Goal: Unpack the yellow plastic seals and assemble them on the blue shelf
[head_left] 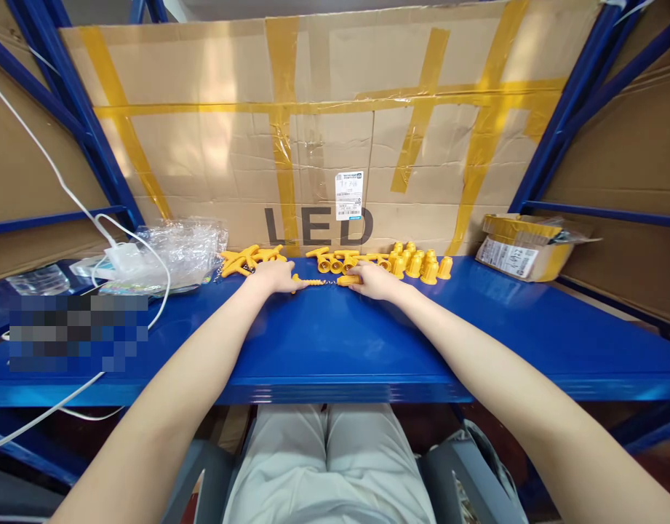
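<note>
Near the back of the blue table, my left hand has its fingers closed on a yellow T-shaped piece whose threaded shaft points right. My right hand pinches a yellow handle with a dark metal spiral that points left, toward the shaft. The two pieces lie in one line, their tips close together; whether they touch cannot be made out. Behind my left hand is a pile of yellow handles with spirals. Yellow assembled-looking pieces lie behind the gap between my hands, and several yellow cups stand to the right.
A large cardboard sheet marked LED stands along the back. Clear plastic bags and a white adapter with cables are at the left. An open small carton sits at the back right. Blue rack posts flank the table.
</note>
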The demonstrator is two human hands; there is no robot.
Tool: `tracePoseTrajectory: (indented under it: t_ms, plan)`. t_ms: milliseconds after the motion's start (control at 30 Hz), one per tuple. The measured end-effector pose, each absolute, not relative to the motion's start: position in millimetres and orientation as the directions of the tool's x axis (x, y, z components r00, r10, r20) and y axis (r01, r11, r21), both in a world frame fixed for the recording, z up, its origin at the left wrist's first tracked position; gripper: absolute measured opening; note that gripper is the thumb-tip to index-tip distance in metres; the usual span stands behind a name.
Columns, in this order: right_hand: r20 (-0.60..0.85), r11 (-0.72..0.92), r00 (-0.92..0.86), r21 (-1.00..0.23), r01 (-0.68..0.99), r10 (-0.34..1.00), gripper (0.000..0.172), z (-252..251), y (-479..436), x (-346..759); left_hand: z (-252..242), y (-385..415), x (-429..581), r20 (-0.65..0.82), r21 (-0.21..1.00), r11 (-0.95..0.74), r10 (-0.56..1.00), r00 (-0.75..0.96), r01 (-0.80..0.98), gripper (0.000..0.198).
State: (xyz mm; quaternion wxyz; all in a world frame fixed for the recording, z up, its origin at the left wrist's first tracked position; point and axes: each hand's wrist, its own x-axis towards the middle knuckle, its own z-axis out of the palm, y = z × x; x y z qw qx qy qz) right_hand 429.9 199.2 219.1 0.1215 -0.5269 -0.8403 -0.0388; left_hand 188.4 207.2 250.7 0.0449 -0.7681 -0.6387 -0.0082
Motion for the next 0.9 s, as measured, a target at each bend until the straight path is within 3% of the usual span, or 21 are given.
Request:
tracePoseTrajectory:
  t_ms: [133,333,567,700,900]
  plan:
    - [0.243,0.437,-0.412,-0.057,0.898,0.878,0.039,217,200,429,242,218,181,-0.011,0.064,-0.247,0.969,0.248,0.967,0.054]
    - [0.284,0.472,-0.429,-0.101,0.876,0.858,0.035,216,203,430,237,220,182,0.007,0.242,-0.329,0.941,0.338,0.913,0.057]
    - [0.405,0.534,-0.444,-0.140,0.834,0.799,0.031,219,200,427,240,207,196,-0.057,0.429,-0.316,0.925,0.375,0.846,0.033]
    - [0.464,0.549,-0.419,-0.188,0.815,0.781,0.031,222,199,428,238,210,197,0.036,0.417,-0.350,0.929,0.369,0.839,0.032]
    - [0.494,0.548,-0.387,-0.234,0.803,0.778,0.034,220,201,430,234,213,197,0.275,0.220,-0.423,0.891,0.360,0.879,0.040]
